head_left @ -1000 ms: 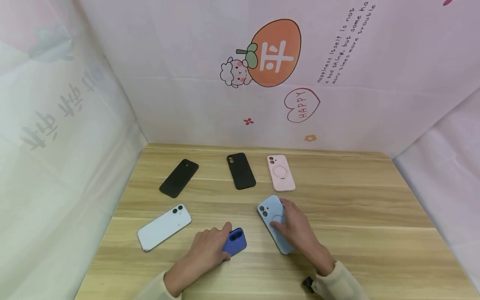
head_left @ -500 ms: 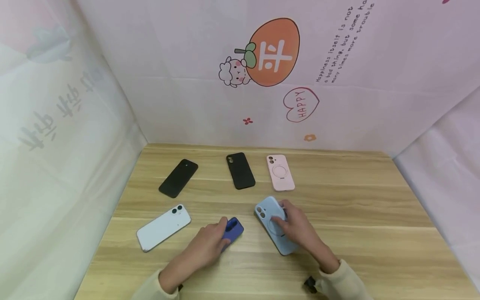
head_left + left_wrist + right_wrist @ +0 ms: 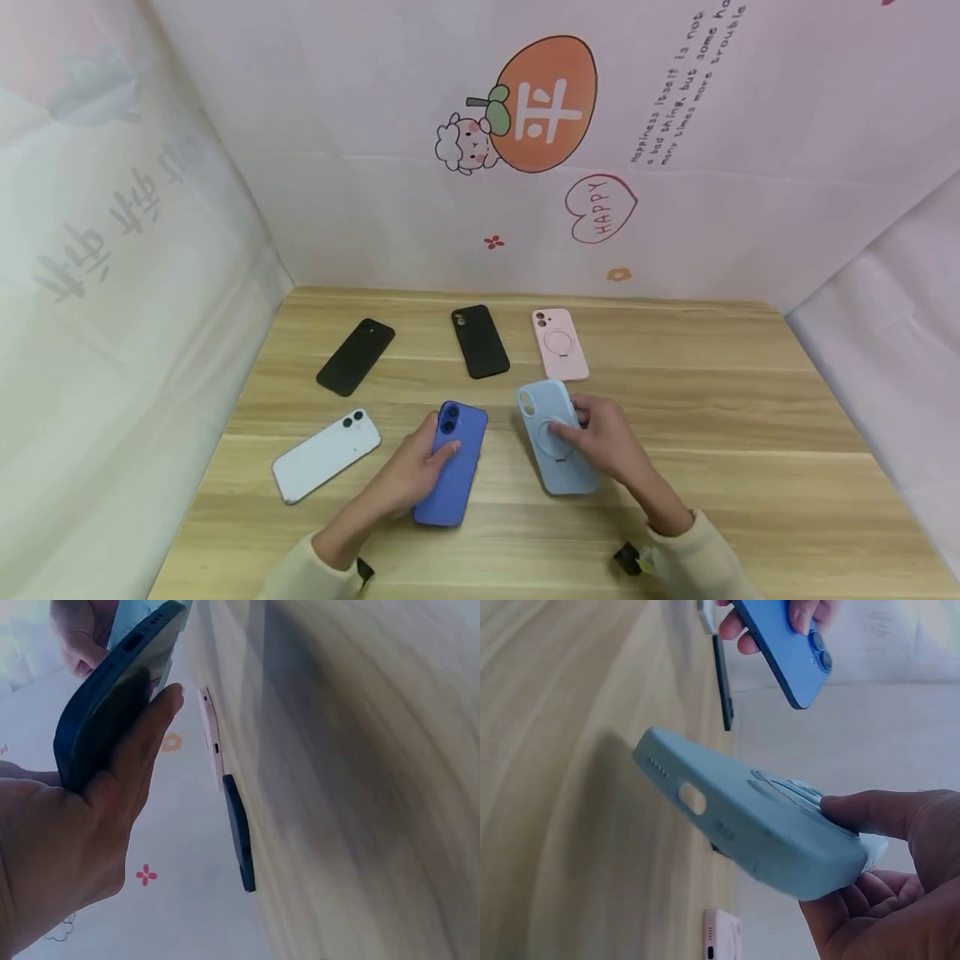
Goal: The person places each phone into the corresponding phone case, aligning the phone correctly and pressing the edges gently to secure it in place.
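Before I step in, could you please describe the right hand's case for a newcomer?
Above the wooden table, find the right hand. Its fingers grip a light blue case with a ring. Unlike the pink case, it is blue; unlike the blue phone, pale and ringed.

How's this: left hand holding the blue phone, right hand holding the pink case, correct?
Not quite: the right hand holds the light blue case; the pink case lies on the table, as the head view shows. The left hand does hold the blue phone.
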Demonstrator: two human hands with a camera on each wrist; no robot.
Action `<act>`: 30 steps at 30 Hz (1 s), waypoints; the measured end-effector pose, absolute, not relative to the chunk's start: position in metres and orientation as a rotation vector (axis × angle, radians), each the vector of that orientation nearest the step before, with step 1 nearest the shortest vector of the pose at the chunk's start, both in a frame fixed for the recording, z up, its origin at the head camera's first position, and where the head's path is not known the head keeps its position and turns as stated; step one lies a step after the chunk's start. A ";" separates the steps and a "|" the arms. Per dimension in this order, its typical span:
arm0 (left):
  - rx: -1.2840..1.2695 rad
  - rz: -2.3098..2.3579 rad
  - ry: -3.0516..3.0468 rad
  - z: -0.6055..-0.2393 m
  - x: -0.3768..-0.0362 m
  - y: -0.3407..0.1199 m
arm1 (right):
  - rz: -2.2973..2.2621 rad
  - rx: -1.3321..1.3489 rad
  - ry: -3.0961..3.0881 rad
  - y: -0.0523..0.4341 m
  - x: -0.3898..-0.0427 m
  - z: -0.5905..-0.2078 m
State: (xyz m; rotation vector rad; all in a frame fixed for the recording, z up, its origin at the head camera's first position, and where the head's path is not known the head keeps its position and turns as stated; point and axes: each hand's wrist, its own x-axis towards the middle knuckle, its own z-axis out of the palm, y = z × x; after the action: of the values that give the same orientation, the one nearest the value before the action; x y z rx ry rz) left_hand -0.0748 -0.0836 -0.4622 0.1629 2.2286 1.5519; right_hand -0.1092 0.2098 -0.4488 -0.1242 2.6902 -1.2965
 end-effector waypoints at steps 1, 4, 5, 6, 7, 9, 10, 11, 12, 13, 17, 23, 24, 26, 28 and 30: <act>0.135 1.602 2.173 -0.463 -0.075 -0.083 | -1.313 -0.115 2.683 0.210 -0.110 -0.447; 0.075 1.801 1.930 -0.467 -0.078 -0.083 | -1.372 -0.087 2.637 0.210 -0.110 -0.441; 0.059 1.865 1.840 -0.468 -0.080 -0.083 | -1.395 -0.079 2.620 0.210 -0.110 -0.438; 0.047 1.933 1.745 -0.470 -0.082 -0.083 | -1.419 -0.071 2.603 0.210 -0.110 -0.435; 0.038 1.986 1.664 -0.472 -0.083 -0.083 | -1.437 -0.068 2.590 0.209 -0.110 -0.433; 0.037 2.046 1.564 -0.474 -0.086 -0.082 | -1.474 -0.073 2.565 0.209 -0.110 -0.428; 0.033 2.062 1.534 -0.475 -0.087 -0.082 | -1.493 -0.077 2.554 0.208 -0.110 -0.425; 0.031 2.071 1.514 -0.476 -0.088 -0.081 | -1.508 -0.080 2.546 0.208 -0.110 -0.422; 0.028 2.078 1.491 -0.477 -0.089 -0.080 | -1.525 -0.080 2.536 0.207 -0.109 -0.420; 0.028 2.081 1.474 -0.478 -0.089 -0.080 | -1.538 -0.083 2.527 0.206 -0.109 -0.417; 0.025 2.089 1.405 -0.480 -0.092 -0.076 | -1.576 -0.069 2.493 0.202 -0.108 -0.408; -0.033 2.067 1.388 -0.480 -0.091 -0.070 | -1.630 -0.063 2.445 0.193 -0.109 -0.401; -0.043 2.067 1.390 -0.480 -0.090 -0.069 | -1.644 -0.060 2.435 0.191 -0.110 -0.401; -0.065 2.081 1.372 -0.479 -0.090 -0.066 | -1.670 -0.048 2.412 0.188 -0.111 -0.402; -0.068 2.106 1.351 -0.478 -0.091 -0.064 | -1.697 -0.035 2.389 0.184 -0.112 -0.403; -0.060 2.125 1.339 -0.478 -0.091 -0.061 | -1.714 -0.022 2.366 0.179 -0.113 -0.406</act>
State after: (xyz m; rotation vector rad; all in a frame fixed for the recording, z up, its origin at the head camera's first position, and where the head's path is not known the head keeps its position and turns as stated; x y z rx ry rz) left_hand -0.0910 -0.0609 -0.4782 -0.0601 1.3388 2.1248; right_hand -0.1133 0.1793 -0.4061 -0.0221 2.3665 -1.7143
